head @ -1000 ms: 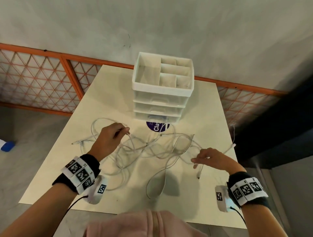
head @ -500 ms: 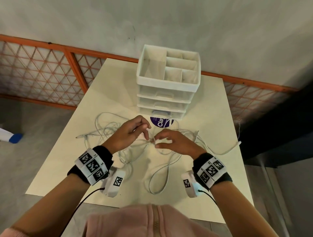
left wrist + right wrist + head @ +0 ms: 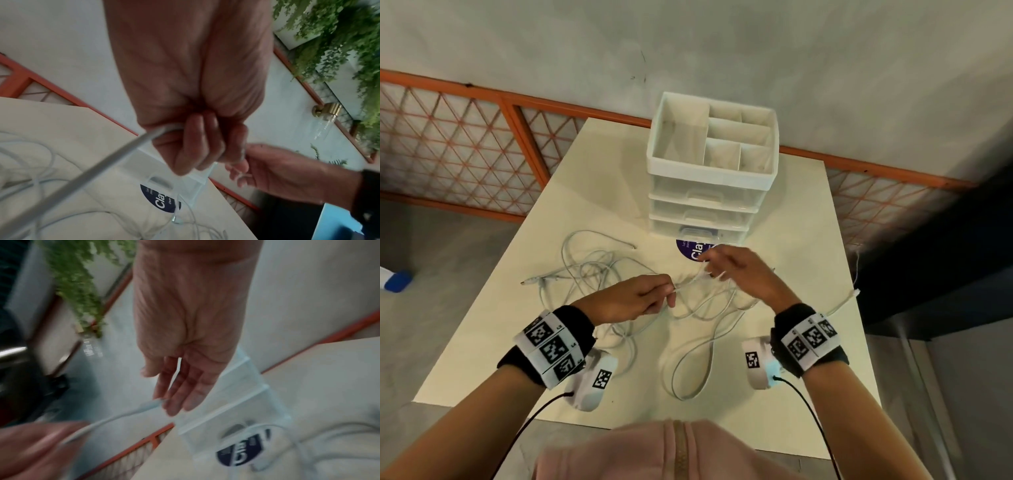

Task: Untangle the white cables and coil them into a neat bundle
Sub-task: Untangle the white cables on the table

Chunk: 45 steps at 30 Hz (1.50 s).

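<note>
Tangled white cables (image 3: pixel 599 270) sprawl over the cream table (image 3: pixel 791 222). My left hand (image 3: pixel 671 294) is above the middle of the tangle with its fingers curled round one cable (image 3: pixel 144 141). A short stretch of that cable runs up and to the right to my right hand (image 3: pixel 709 265), which holds its plug end (image 3: pixel 150 405) at the fingertips. In the right wrist view the right fingers (image 3: pixel 174 395) look fairly straight and blurred. Both hands are raised slightly off the table, in front of the drawer unit.
A white drawer organiser (image 3: pixel 712 164) with open top compartments stands at the back centre, with a purple round sticker (image 3: pixel 693 251) in front of it. A loose cable loop (image 3: pixel 688 373) lies near the front edge. One cable end (image 3: pixel 854 293) hangs at the right edge.
A second ago the hands were apart, then they met over the tangle. Now the right hand has drawn away up and to the right, pulling a stretch of cable out from the left hand.
</note>
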Each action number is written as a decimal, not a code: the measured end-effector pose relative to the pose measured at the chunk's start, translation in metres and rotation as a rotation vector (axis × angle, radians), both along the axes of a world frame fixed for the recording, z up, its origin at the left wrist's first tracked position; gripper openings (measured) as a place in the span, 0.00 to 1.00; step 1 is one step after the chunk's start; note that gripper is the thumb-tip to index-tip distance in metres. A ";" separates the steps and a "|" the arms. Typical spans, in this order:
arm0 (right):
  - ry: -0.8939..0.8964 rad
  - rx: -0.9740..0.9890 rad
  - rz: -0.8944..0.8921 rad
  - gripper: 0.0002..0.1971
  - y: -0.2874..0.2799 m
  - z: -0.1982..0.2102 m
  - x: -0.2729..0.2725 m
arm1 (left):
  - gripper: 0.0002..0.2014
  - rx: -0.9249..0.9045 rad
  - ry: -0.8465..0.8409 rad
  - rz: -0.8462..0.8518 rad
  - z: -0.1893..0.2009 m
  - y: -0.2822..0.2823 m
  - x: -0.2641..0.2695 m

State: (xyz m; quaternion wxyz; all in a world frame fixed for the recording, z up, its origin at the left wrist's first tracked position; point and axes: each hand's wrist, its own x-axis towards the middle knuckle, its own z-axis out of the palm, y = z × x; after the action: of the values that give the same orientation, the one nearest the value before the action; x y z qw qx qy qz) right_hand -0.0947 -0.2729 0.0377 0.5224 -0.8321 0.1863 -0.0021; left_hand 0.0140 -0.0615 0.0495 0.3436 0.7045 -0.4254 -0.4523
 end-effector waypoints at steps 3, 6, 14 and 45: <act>0.093 -0.172 -0.326 0.09 -0.049 -0.029 -0.022 | 0.14 0.036 0.074 0.020 0.000 0.009 0.002; 0.416 -0.358 -0.393 0.11 -0.074 -0.065 -0.046 | 0.12 0.086 0.131 0.048 -0.005 0.020 0.005; 0.552 -0.281 -0.482 0.11 -0.062 -0.091 -0.044 | 0.05 0.076 0.232 0.102 -0.009 0.012 -0.005; 0.006 0.012 0.133 0.09 0.042 0.043 0.000 | 0.09 -0.582 0.344 0.427 0.018 -0.040 -0.026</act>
State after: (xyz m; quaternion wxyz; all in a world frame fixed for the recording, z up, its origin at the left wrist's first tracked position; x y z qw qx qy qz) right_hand -0.0942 -0.2312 0.0804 0.5257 -0.8396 0.1322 0.0359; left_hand -0.0123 -0.1017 0.0676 0.6814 0.5642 -0.3161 -0.3428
